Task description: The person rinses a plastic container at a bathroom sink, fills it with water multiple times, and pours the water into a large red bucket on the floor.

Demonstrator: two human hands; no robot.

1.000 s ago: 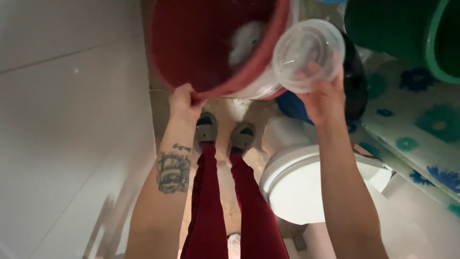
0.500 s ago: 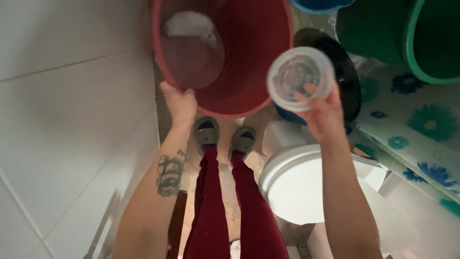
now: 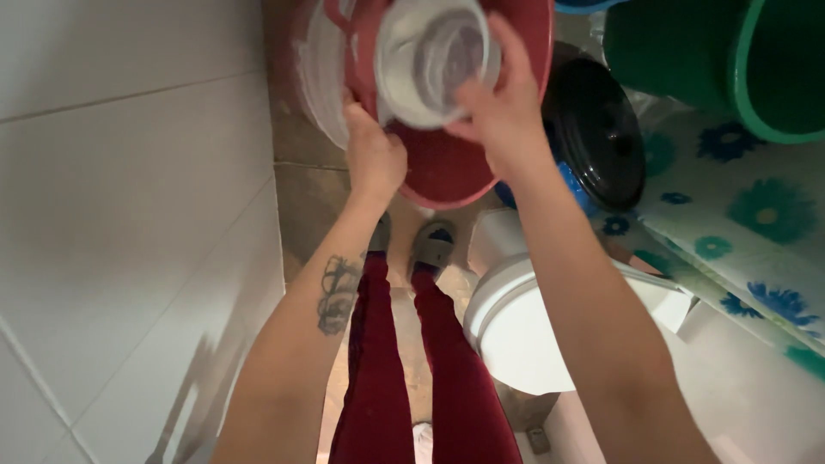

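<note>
— What lies below the grip?

— A white bucket [image 3: 524,331] with a thick rim, standing on the floor down and to the right of it. Two grey shoes [image 3: 434,245] and dark red trouser legs [image 3: 378,361] show straight beneath.

— And off to the right?

— A round black lid [image 3: 597,133] just beside it, with a bit of a blue thing [image 3: 571,185] under its edge. Farther right, well apart, a green tub [image 3: 756,69] sits above a pale cloth with blue and green flowers [image 3: 739,228].

— To the left?

— A wall of large white tiles [image 3: 120,215], and a strip of brown floor [image 3: 305,185] at its foot.
</note>
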